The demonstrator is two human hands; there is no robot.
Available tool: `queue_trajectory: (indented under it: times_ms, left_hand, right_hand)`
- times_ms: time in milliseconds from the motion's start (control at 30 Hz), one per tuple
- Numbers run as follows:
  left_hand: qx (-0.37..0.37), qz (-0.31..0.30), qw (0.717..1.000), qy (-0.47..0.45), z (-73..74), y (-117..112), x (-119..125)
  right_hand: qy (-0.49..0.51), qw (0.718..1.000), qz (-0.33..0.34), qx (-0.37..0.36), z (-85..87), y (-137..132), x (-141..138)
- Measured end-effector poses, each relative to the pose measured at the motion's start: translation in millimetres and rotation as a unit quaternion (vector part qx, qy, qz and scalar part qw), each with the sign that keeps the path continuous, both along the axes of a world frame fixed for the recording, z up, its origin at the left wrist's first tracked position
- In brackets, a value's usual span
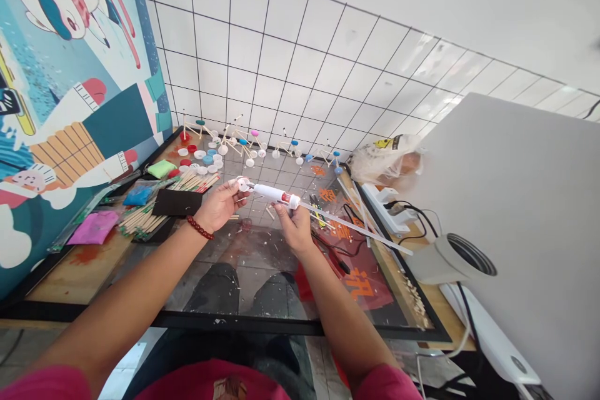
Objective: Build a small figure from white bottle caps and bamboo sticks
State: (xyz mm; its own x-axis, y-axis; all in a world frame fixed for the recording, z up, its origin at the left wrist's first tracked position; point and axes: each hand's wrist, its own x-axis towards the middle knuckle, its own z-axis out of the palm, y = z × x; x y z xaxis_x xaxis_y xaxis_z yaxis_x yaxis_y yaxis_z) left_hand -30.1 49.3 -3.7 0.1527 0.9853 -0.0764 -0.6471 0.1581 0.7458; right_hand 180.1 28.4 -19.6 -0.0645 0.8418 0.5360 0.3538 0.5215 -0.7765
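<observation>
Pinching a white cap [242,184] with left hand [218,205] at the glue gun [276,194] nozzle. Clasping the gun with right hand [295,225] — axis toward cap.

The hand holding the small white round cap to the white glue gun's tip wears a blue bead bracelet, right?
Not quite: the head view shows a red bead bracelet, not blue. The left hand wearing it does hold the small white round cap to the tip of the white glue gun.
</observation>
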Motion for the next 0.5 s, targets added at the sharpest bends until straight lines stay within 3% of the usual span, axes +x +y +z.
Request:
queue_trajectory:
  times_ms: [233, 400, 500]
  left_hand:
    - [-0.002, 0.023, 1.0, 0.003, 5.3, -0.6, -2.2]
    - [0.016, 0.123, 0.992, 0.003, 12.8, 6.3, -16.8]
    - [0.017, 0.168, 0.986, -0.004, 13.5, 10.0, -23.8]
  right_hand:
    - [0.022, 1.0, -0.011, 0.004, -3.8, 2.6, 2.1]
    - [0.026, 0.997, -0.075, -0.009, 2.1, 7.6, 5.0]
    - [0.02, 0.996, -0.08, -0.046, -0.6, 13.4, 6.0]
